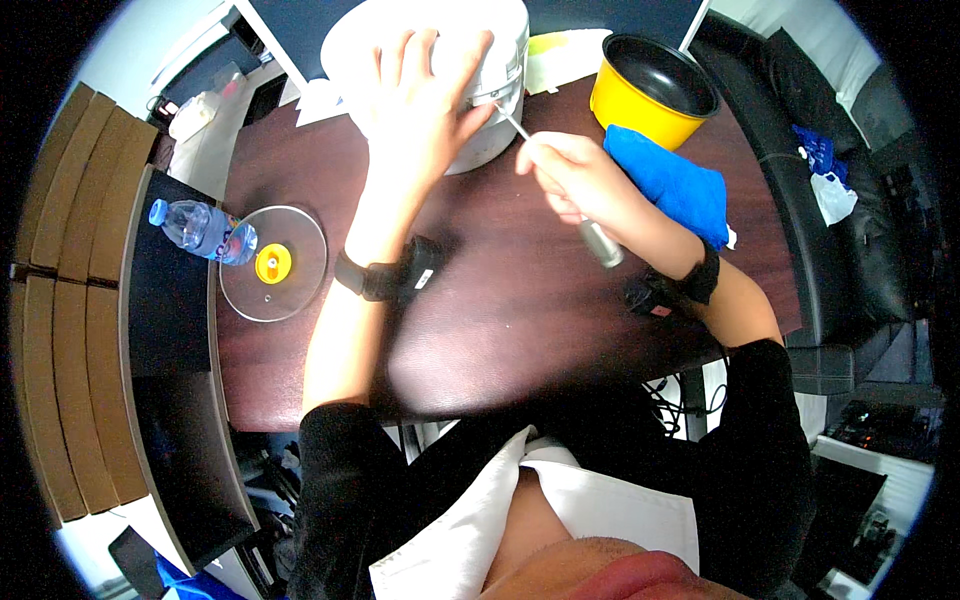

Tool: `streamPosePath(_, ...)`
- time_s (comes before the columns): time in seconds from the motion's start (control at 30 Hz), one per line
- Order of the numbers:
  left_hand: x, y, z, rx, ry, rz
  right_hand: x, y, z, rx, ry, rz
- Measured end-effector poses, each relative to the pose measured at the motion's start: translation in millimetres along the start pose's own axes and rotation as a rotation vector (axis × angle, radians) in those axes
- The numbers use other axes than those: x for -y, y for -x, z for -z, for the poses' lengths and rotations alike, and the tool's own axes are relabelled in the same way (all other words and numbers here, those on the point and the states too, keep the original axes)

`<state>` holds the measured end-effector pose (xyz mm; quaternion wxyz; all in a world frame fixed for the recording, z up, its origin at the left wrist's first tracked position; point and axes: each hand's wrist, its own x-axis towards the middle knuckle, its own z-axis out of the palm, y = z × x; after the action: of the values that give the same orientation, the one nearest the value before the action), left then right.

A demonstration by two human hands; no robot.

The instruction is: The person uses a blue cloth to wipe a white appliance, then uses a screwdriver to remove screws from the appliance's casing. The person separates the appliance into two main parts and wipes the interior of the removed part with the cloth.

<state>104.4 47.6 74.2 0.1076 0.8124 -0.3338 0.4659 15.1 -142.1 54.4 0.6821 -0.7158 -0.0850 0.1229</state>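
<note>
A round white appliance [510,50] stands at the far edge of the table, its top washed out by glare. My left hand [425,110] lies flat on it with fingers spread. My right hand [580,180] is closed around a screwdriver [602,246]. Its grey handle end sticks out below my palm, while the thin metal shaft runs up and left from my fingers. The shaft's tip is at the appliance's side, near my left thumb; whether it sits in a screw or a seam is too small to tell.
Right of the appliance are a yellow pot [640,105] with a black inside and a folded blue cloth [670,185]. On the left, a glass lid [272,300] with a yellow knob lies beside a plastic bottle [195,228]. Pale sheets [565,60] lie behind. A black sofa [830,260] stands right.
</note>
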Motion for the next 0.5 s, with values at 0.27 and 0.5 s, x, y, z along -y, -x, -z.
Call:
streamPosePath(0.27,-3.5,0.3,0.3,-0.019,-0.019,-0.006,-2.5,-5.7,16.8,-0.342,0.953,0.467)
streamPosePath(0.5,-5.3,-0.4,2.8,0.003,-0.033,0.003,0.2,-16.5,16.3,-0.396,0.976,0.555)
